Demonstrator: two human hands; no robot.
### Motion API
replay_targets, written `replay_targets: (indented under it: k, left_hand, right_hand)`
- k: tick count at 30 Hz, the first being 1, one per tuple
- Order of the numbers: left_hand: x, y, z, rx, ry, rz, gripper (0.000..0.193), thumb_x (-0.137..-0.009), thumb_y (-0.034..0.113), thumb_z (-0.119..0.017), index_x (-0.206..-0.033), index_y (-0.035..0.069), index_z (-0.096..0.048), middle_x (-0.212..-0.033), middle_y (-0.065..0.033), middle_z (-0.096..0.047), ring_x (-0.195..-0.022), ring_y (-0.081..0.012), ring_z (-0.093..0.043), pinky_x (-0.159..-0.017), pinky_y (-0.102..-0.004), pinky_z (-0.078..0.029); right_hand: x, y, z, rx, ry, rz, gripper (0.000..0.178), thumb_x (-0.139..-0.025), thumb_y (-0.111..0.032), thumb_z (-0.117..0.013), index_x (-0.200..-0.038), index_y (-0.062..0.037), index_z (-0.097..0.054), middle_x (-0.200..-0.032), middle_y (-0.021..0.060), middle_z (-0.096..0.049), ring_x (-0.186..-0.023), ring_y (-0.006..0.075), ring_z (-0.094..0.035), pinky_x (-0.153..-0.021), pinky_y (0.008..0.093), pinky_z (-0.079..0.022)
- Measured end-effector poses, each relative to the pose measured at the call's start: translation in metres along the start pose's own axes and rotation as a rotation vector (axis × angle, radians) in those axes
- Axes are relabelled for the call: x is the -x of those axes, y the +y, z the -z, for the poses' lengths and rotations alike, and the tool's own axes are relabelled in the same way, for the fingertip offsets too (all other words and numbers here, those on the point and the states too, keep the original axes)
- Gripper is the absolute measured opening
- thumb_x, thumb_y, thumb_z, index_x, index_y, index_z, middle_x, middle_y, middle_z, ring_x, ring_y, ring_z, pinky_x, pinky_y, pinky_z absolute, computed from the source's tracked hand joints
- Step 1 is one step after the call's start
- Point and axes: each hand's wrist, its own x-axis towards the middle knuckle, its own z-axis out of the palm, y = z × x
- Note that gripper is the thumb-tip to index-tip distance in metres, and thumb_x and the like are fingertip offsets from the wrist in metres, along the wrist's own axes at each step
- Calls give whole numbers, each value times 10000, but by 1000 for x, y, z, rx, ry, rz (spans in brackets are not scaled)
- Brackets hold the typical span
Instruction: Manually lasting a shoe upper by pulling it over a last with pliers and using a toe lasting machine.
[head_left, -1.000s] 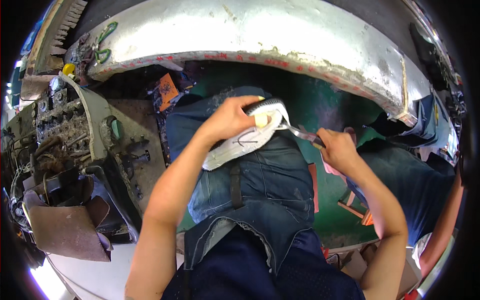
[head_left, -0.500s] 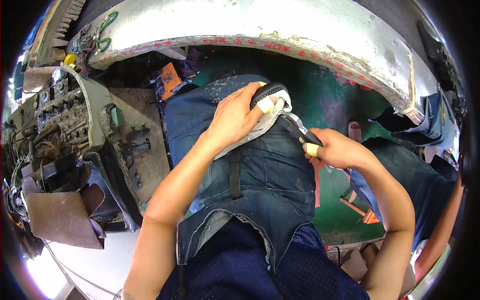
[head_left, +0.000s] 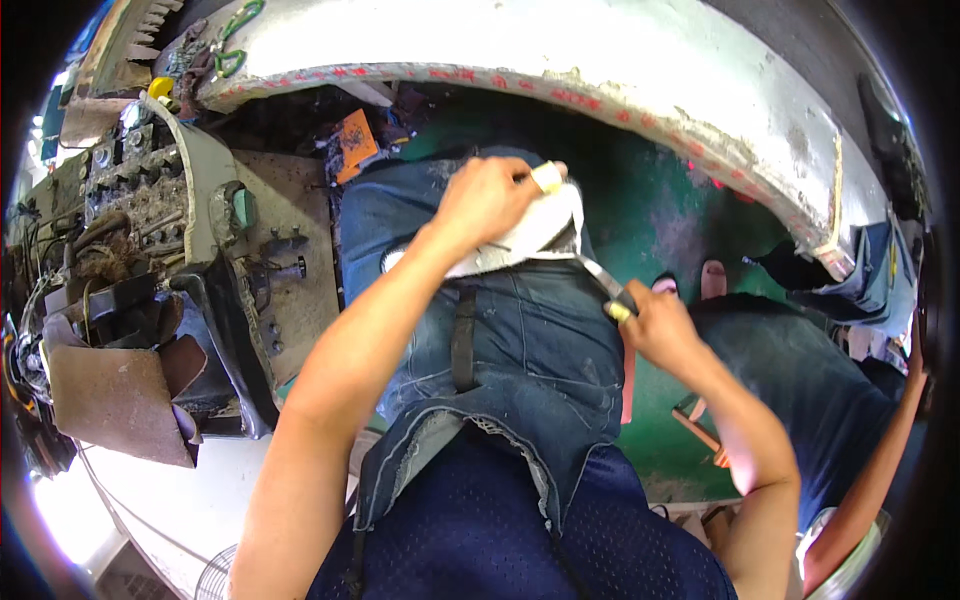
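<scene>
Across my lap lies a shoe upper (head_left: pixel 520 240), its whitish inner side turned up. Part of it is hidden under my left forearm. My left hand (head_left: pixel 490 205) grips its far end, with yellow tape on the thumb. In my right hand (head_left: pixel 655 325) is a pair of pliers (head_left: pixel 598 275) with a dark handle. The metal tip touches or nearly touches the upper's right edge. Yellow tape wraps a finger of this hand too. Beneath the upper, a worn denim apron (head_left: pixel 530 340) covers my legs.
A grimy machine (head_left: pixel 130 220) stands on the left, with a brown flap (head_left: pixel 120 400) in front. A long pale bench (head_left: pixel 500 35) curves across the far side. Close by on the right sits another person in dark trousers (head_left: pixel 790 380). An orange piece (head_left: pixel 355 140) lies beyond my knees.
The upper has turned over from its black outer side, so more white shows. My right hand has shifted slightly down with the pliers. The whole view has also moved a little.
</scene>
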Motion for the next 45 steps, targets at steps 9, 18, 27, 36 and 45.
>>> replay_targets:
  k: [9, 18, 27, 36, 45]
  left_hand:
    - [3, 3, -1, 137, 100, 62, 652, -1028, 586, -412, -1018, 23, -741, -960, -268, -717, -999, -466, -673, -883, -540, -508]
    - [20, 15, -10, 109, 138, 24, 657, -1041, 589, -395, -968, 7, -691, -892, -258, -696, -948, -478, -659, -832, -518, -497]
    - [7, 4, -8, 88, 122, 45, 735, -1026, 628, -401, -935, -20, -735, -883, -313, -682, -960, -507, -657, -842, -519, -515]
    - [3, -14, 27, 251, -228, -153, 733, -684, 170, -770, -1334, -97, -562, -1175, -239, -695, -1091, -287, -678, -975, -349, -510]
    - [52, 0, 45, 247, 202, -221, 774, -692, 158, -813, -1396, -10, -541, -1229, -153, -677, -1125, -206, -641, -1003, -341, -490]
  right_hand:
    - [-16, -37, 65, -142, -305, -81, 292, -968, -249, -628, -1062, 26, -607, -762, 275, -654, -810, 476, -661, -723, 531, -496]
    - [-40, -49, 67, -480, -771, -290, 347, -1043, -288, -572, -1071, 54, -616, -967, 145, -707, -844, 203, -711, -707, 327, -612]
    - [9, -29, 9, -199, -176, 10, 293, -992, -270, -629, -1067, 7, -574, -809, 322, -635, -784, 558, -596, -703, 602, -440]
    - [8, -78, 25, -1263, -303, -253, 395, -1035, -309, -599, -1215, 37, -544, -1049, 235, -681, -901, 322, -732, -703, 401, -649]
    - [-23, -110, 17, -870, -62, -85, 343, -1040, -270, -565, -1229, 16, -553, -1100, 180, -646, -909, 250, -693, -702, 374, -623]
